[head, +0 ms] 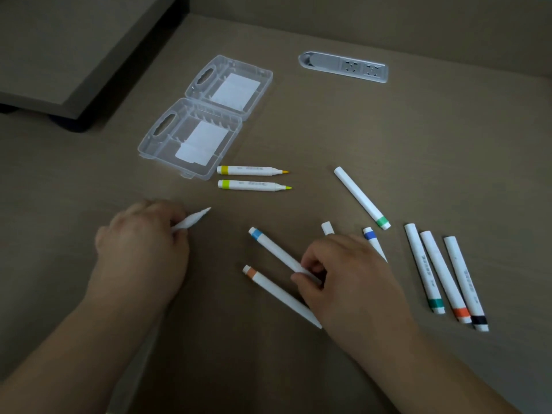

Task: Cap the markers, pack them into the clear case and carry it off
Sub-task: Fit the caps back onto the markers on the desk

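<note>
On the brown desk (328,130), head view: clear case (206,115), lying open and flat at upper left, both halves showing white labels, no markers inside; grey socket strip (343,67) set into the desk beyond it; yellow marker (251,170), uncapped, tip to the right, its banded end just beside the case's near corner; lime marker (252,185), uncapped, parallel just below; green-banded marker (361,197), capped, lying diagonally at centre right; three capped markers in a row at far right, banded teal (424,268), orange (442,276) and black (466,282); dark-blue marker (375,243), partly hidden behind the right hand; small white cap (327,228) just above that hand; orange-tan banded marker (279,295), lying diagonally near the bottom centre; left hand (143,249), fingers curled and pressed around a white tapered piece (192,221), its point jutting up and right; right hand (349,282), thumb and fingertips pinching the light-blue marker (274,249) on its white barrel, low over the desk.
</note>
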{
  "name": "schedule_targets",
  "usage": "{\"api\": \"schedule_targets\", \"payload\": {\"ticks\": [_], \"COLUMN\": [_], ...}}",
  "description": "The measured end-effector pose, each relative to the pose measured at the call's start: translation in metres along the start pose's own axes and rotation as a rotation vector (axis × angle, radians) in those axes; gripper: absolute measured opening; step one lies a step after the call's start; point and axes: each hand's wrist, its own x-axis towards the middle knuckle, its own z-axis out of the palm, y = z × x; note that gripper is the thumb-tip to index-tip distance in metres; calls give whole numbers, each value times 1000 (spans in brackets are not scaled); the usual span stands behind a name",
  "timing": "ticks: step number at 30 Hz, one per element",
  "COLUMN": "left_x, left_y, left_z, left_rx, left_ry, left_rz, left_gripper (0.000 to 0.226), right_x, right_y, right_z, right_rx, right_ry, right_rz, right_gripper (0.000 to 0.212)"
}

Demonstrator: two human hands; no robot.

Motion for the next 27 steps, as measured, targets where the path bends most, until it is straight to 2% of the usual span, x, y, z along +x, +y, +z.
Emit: {"api": "schedule_targets", "payload": {"ticks": [3,7,13,17,19,21,23,27], "left_x": [0,-1,-11,-10,-9,-9,-10,-11], "left_y": [14,37,65,75,79,82,85,87], "left_z": [3,10,10,14,14,13,12,12], "left_rx": [-68,-248,-700,-995,-1118,-1176,-1227,-1305], "left_ry": [-45,-133,-139,-216,-268,-290,-307,-358], "left_rz": [54,0,-20,-144,-199,-220,-243,-246], "left_gripper": [14,19,12,9,9,6,6,5], "right_x": [6,20,32,34,35,35,33,29], "right_y": [10,25,23,24,20,11,4,-5], "right_z": [-8,-20,-21,-21,-26,-31,-35,-40], "right_rx": [6,3,-62,-5,270,724,1064,1455], "right_ry": [77,194,83,90,76,-9,-107,-320], "right_rz": [40,163,154,118,243,450,620,880], "right_gripper": [15,8,15,17,19,16,11,5]}}
